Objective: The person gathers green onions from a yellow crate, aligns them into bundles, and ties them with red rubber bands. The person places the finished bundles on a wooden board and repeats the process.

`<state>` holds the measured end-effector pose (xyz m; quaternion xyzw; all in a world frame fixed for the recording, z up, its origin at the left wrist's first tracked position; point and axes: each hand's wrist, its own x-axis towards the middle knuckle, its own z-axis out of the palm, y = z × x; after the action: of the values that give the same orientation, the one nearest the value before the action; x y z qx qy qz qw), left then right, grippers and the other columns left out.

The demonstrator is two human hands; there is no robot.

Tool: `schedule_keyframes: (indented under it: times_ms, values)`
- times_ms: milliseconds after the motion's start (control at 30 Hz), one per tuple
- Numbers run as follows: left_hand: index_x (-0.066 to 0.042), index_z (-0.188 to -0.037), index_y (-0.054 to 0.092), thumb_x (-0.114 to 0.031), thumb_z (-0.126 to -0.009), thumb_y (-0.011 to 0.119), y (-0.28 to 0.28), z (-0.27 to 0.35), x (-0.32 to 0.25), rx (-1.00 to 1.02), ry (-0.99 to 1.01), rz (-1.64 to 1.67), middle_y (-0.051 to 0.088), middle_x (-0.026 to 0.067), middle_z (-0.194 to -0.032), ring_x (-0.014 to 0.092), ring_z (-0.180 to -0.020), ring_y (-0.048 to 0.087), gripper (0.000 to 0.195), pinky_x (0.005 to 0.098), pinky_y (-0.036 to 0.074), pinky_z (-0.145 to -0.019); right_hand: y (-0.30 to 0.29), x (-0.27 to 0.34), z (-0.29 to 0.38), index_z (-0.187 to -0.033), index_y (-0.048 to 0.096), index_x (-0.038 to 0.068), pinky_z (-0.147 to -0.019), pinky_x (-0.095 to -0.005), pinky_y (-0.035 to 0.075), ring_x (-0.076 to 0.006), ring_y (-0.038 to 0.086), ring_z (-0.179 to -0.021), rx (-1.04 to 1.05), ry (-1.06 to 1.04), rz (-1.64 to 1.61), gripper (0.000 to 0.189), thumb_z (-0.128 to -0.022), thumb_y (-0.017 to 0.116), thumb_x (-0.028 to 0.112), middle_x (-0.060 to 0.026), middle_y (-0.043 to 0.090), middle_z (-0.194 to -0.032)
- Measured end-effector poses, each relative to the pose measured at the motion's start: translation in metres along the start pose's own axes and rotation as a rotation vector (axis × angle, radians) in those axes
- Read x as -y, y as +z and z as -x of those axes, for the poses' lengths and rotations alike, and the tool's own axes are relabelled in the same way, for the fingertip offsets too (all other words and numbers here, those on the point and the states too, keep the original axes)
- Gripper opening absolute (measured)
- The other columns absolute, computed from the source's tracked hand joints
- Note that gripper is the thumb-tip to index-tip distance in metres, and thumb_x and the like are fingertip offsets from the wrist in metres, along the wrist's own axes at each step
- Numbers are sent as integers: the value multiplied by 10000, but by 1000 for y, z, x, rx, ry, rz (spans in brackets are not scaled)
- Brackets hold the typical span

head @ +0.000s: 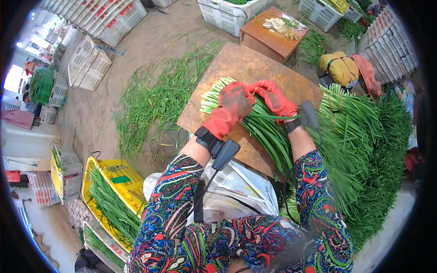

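Observation:
A bundle of long green leafy stalks (269, 136), perhaps garlic chives, lies across a worn wooden board (225, 68), its pale cut ends towards the upper left. Over the bundle, my left hand (235, 102) and my right hand (275, 97), both in red rubber gloves, meet with bent fingertips. A thin reddish strand shows between them; whether each hand pinches it is too small to tell. To the right, tied bundles of the same greens (355, 116) lie heaped, with orange-red bands around some of them.
Loose green leaves (157, 92) litter the floor left of the board. A small wooden table (266, 30) holds pale gloves. A yellow crate (126, 170) with greens stands at lower left; white crates (225, 15) stand beyond. A yellow bundle (338, 68) lies at upper right.

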<state>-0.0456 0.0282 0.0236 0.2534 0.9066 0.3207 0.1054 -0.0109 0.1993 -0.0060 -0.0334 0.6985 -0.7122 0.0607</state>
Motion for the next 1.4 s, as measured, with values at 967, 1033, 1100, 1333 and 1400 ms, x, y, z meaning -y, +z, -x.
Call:
schedule_keyframes:
  times_ms: [967, 1033, 1100, 1333, 1400]
  values:
    - [-145, -1074, 639, -125, -712, 710, -19, 28, 19, 45, 425, 108, 575, 59, -1257, 261, -1298, 420, 369, 417, 177, -1154, 72, 36, 34, -820, 659, 27, -988, -451, 411, -293, 658, -915, -461, -536, 627, 172, -853, 523, 127, -115, 691, -876]
    - [-146, -1036, 645, -221, -775, 714, -15, 41, 18, 15, 478, 225, 582, 19, -1265, 269, -1311, 410, 280, 451, 165, -1151, 73, 38, 35, -836, 663, 7, -997, -454, 402, -281, 665, -878, -545, -432, 310, 188, -863, 518, 123, -114, 688, -861]
    - [-136, -969, 652, -266, -809, 702, -11, 54, 15, -46, 442, 195, 599, 10, -1231, 277, -1307, 416, 211, 463, 158, -1149, 71, 43, 39, -844, 657, -2, -915, -401, 450, -260, 659, -842, -539, -89, 123, 187, -870, 534, 136, -132, 670, -833]
    - [-114, -837, 645, -182, -898, 582, -17, 55, 19, 31, 365, 403, 644, 34, -948, 298, -1171, 533, 111, 487, 234, -1111, 53, 24, 34, -847, 671, 17, -641, -296, 442, -135, 516, -665, -264, -206, 493, 172, -889, 551, 133, -47, 601, -727]
    - [-119, -883, 705, -197, -891, 606, -14, 57, 23, -76, 457, 270, 661, 46, -1059, 310, -1150, 547, 127, 484, 249, -1105, 52, 20, 28, -807, 652, 2, -577, -313, 435, -132, 538, -670, -290, -54, 335, 199, -870, 560, 166, -66, 601, -722]
